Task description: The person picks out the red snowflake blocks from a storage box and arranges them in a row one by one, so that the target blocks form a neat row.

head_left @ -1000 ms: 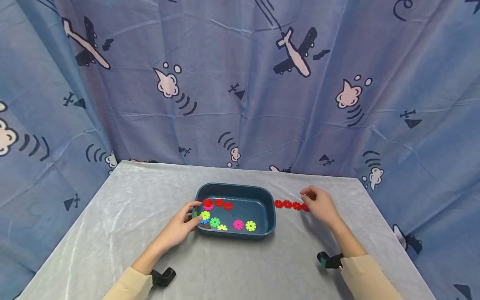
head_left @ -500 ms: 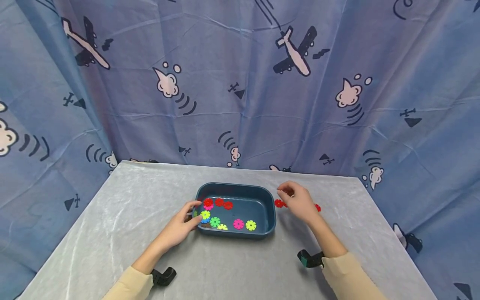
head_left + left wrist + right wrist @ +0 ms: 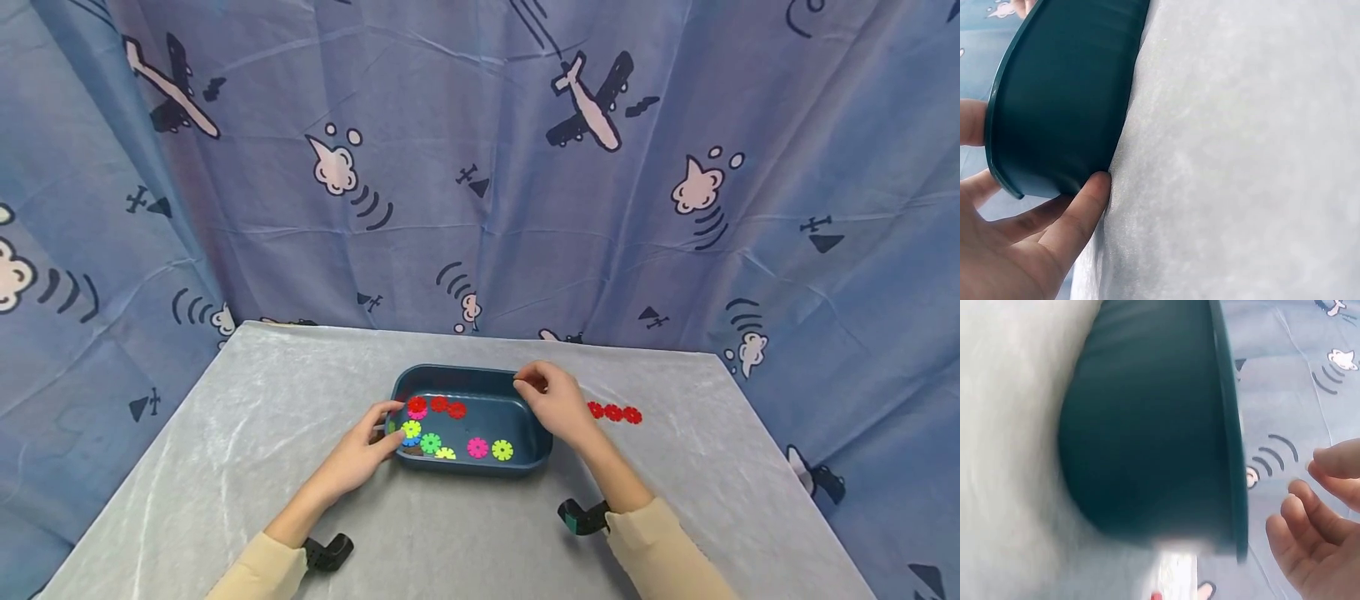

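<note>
A dark teal plastic box (image 3: 457, 382) stands on the table with several notched plastic discs in it. Red discs (image 3: 438, 404) lie near its back left, and a pink disc (image 3: 477, 448) and a yellow disc (image 3: 502, 450) near the front. My left hand (image 3: 356, 457) holds the box's left end, thumb at the rim; the left wrist view shows fingertips against the outer wall (image 3: 1066, 94). Over the box's right rim hovers my right hand (image 3: 557, 407), fingers loosely bent. Nothing shows between its thumb and fingers in the right wrist view.
Right of the box, red discs (image 3: 612, 412) lie in a row on the pale tablecloth (image 3: 465, 533); my right hand hides part of that row. A blue curtain (image 3: 420, 167) with printed planes hangs behind the table.
My right hand has travelled left along the row of red discs and is now above the box's right side. The left hand and the box have stayed put.
</note>
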Available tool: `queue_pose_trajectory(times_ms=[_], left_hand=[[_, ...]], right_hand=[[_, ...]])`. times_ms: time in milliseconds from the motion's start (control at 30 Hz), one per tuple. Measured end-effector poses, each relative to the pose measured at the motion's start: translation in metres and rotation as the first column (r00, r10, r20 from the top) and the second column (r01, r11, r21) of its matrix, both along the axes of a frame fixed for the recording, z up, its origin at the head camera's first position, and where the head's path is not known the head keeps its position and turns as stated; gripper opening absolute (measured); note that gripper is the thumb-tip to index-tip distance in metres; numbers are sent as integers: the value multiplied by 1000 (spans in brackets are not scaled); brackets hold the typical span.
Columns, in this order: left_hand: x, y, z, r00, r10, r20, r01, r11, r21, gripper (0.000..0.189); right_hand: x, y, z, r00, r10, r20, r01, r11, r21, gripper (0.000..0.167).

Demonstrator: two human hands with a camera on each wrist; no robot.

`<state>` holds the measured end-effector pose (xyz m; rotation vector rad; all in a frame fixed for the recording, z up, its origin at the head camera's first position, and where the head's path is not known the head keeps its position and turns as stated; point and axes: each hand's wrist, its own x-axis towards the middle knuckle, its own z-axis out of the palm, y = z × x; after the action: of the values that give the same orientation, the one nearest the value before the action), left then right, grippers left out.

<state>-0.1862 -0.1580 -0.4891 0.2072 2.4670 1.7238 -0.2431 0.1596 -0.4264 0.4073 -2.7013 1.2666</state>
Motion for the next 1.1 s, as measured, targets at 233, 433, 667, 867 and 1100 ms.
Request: queue_pose_trajectory(times_ms=[233,433,667,867,1100], left_hand=[[0,1,1,1000,12,0,-12,1000,-8,45],[1,1,-1,1000,6,-5,-6,1000,0,46],[5,0,1,1000,7,5,-7,1000,12,46],[2,1,-2,1000,11,-14,-11,1000,-6,47],[2,1,0,1000,9,-2,-9,1000,1,47]], right_hand=[[0,-23,-4,999,45,10,-45,999,-29,8],[2,-41,-10,996,80,27,-79,996,-35,6],[3,-60,-18,993,89,77,-89,996,0,5],[-6,-70,-30,990,92,111,-92,996,-2,4],[-15,-78,-42,980,101,169,-108,994,32,7]])
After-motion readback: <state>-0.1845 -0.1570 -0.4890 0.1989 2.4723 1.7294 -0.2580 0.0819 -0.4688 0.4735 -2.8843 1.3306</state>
